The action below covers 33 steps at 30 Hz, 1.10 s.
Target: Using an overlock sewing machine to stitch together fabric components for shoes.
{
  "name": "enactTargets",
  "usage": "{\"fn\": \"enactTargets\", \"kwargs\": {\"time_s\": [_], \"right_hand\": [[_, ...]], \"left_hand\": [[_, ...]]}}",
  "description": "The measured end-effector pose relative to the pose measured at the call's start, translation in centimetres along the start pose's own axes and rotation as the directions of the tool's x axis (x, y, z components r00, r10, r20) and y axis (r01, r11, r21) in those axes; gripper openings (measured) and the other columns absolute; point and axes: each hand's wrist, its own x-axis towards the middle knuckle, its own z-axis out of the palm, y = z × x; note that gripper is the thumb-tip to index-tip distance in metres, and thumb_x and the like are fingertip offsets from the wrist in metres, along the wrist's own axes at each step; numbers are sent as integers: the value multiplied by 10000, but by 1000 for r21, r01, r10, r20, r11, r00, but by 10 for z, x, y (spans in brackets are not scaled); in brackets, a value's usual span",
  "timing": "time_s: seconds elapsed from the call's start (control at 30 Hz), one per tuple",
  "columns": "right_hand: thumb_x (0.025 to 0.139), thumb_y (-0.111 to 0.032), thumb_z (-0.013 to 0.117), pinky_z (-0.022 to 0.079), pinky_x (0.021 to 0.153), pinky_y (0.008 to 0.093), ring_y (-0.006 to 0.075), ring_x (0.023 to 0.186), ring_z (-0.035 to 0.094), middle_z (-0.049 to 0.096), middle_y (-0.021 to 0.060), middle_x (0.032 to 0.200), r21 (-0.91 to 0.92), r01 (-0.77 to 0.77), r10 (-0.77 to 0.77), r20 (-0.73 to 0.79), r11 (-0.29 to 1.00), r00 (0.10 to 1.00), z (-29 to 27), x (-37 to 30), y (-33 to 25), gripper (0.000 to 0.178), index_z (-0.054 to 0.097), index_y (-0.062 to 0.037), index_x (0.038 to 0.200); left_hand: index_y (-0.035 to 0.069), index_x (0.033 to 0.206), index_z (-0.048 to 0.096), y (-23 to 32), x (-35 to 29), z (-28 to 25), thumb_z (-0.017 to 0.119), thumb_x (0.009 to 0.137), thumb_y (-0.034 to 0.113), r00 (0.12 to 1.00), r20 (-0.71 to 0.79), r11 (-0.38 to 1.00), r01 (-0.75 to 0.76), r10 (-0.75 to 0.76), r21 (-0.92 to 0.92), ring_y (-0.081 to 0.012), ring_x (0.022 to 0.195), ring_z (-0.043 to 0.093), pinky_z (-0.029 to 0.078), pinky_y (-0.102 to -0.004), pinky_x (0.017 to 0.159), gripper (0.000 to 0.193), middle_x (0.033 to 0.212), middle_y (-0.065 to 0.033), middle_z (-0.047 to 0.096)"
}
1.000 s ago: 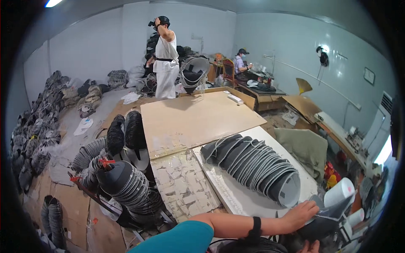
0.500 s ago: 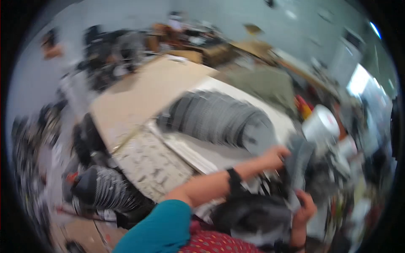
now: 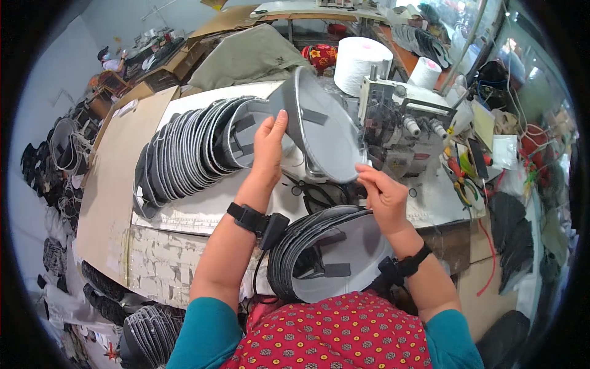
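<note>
Raised in front of the sewing machine [image 3: 393, 129] is a shallow oval fabric shell [image 3: 332, 132], with a pale grey panel, a darker side wall and a light stitched rim. My left hand [image 3: 268, 144] grips its dark wall, thumb on the near side and fingers partly hidden. At the lower right rim, my right hand [image 3: 384, 194] pinches the edge beside the machine. Similar shells nest in a long row [image 3: 190, 147] on the white worktop [image 3: 178, 215], left of my left hand. Another nested stack [image 3: 326, 264] rests at my lap, between my forearms.
White thread cones [image 3: 362, 64] stand behind the machine. Black-handled scissors [image 3: 310, 194] lie below the held shell. Pliers [image 3: 464, 184] and other small tools crowd the right side. A grey-green cloth [image 3: 246, 58] covers something at the back. Another person [image 3: 110, 61] is far left.
My view has turned right, toward the machine. Both hands, lower and to the right earlier with a blurred grey piece between them, now hold the shell up near the machine.
</note>
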Motion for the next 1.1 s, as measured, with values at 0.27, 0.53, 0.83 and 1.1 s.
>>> {"fn": "enactTargets", "kwargs": {"time_s": [0.27,0.53,0.83,1.1], "right_hand": [[822,18,708,550,700,294,213,862,706,701,115,1133,-5,-157,157,-2,988,988,-5,11,-7,241,660,-8,1058],[845,-19,704,443,545,242,70,623,561,627,59,764,146,-392,405,-74,908,911,-19,5,-8,90,666,8,923],[739,1,716,482,790,424,365,907,588,641,171,992,-298,105,-15,288,949,957,-40,-43,-29,281,647,10,1012],[643,91,680,475,801,421,352,883,579,615,161,944,-200,88,-35,254,976,967,-43,-63,-39,302,557,-16,898]], "left_hand": [[39,807,641,39,-62,-22,666,925,339,892,91,872,406,-443,273,-86,494,462,386,-273,517,323,620,10,569],[-20,1021,641,28,-96,21,682,927,269,884,457,839,-317,93,442,-147,605,633,487,-279,568,307,818,-91,680],[71,1351,474,50,-5,29,822,681,344,699,413,203,-619,584,759,-321,1263,456,280,-460,1127,803,1337,-168,513],[204,1147,555,29,11,-44,616,811,225,386,869,-503,-709,309,494,-166,678,571,415,-330,665,343,832,30,517]]}}
